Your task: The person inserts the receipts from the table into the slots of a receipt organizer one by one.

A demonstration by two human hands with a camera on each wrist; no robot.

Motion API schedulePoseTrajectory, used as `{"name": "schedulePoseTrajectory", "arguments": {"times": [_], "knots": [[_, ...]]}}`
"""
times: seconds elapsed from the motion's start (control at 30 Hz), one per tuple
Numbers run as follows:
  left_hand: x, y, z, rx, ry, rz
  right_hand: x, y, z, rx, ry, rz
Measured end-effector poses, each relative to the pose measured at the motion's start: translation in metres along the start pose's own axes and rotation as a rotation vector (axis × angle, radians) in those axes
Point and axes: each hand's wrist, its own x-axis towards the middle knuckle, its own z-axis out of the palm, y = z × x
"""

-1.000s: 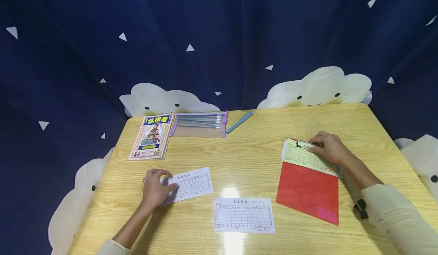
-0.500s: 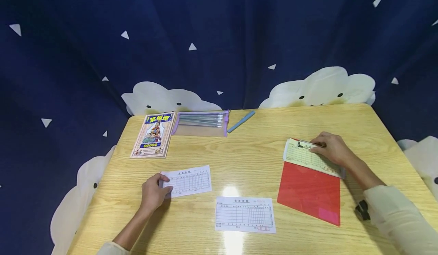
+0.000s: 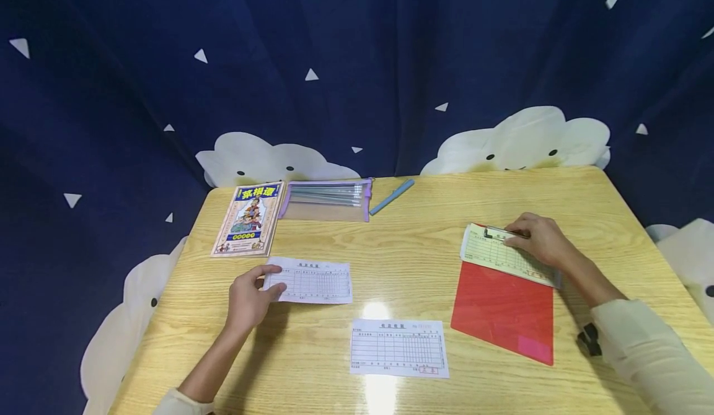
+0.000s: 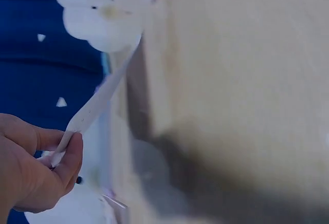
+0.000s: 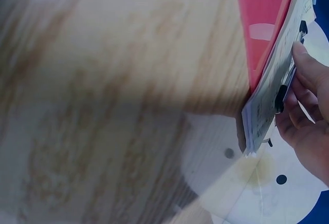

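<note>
My left hand (image 3: 250, 297) pinches the left end of a white printed receipt slip (image 3: 315, 283) between thumb and fingers. In the left wrist view the slip (image 4: 100, 100) is seen nearly edge-on, raised over the table with a shadow beside it. On the right, my right hand (image 3: 540, 238) grips the metal clip (image 3: 492, 234) of a red clipboard (image 3: 499, 310), thumb on top and fingers behind. Under that clip lies a stack of slips with a yellow receipt (image 3: 496, 255) uppermost; the stack's layered edge (image 5: 249, 131) shows in the right wrist view.
Another white receipt (image 3: 398, 350) lies flat near the front middle of the wooden table (image 3: 385, 248). Along the back stand a comic-cover book (image 3: 246, 220), a clear pencil pouch (image 3: 326, 201) with purple trim, and a blue pen (image 3: 392, 196). A dark curtain (image 3: 357, 62) hangs behind.
My left hand has gone from resting over the white slip to pinching its left end; the slip has moved up and turned level. The right hand keeps its hold on the clip.
</note>
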Motion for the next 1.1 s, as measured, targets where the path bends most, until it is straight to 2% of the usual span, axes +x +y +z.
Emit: {"name": "schedulePoseTrajectory", "arguments": {"times": [0.17,0.3,0.43,0.63,0.7,0.9,1.1], "knots": [[0.009,0.023,0.001,-0.080,-0.023,0.023,0.000,0.000,-0.001,-0.002,0.005,0.001],[0.019,0.043,0.014,-0.172,-0.048,0.060,0.001,0.000,0.000,-0.002,0.008,-0.008],[0.026,0.062,0.039,-0.264,-0.083,0.085,0.001,0.000,0.001,0.001,0.007,-0.003],[0.028,0.091,0.090,-0.410,-0.163,0.143,0.003,-0.001,0.001,0.004,0.000,0.010],[0.029,0.102,0.107,-0.411,-0.194,0.167,0.003,-0.002,0.001,0.002,0.002,0.013],[0.034,0.133,0.154,-0.314,-0.246,0.234,0.001,-0.002,-0.001,-0.019,0.011,-0.019],[0.033,0.153,0.193,-0.265,-0.290,0.306,0.001,0.000,-0.001,-0.022,0.022,-0.056]]}}
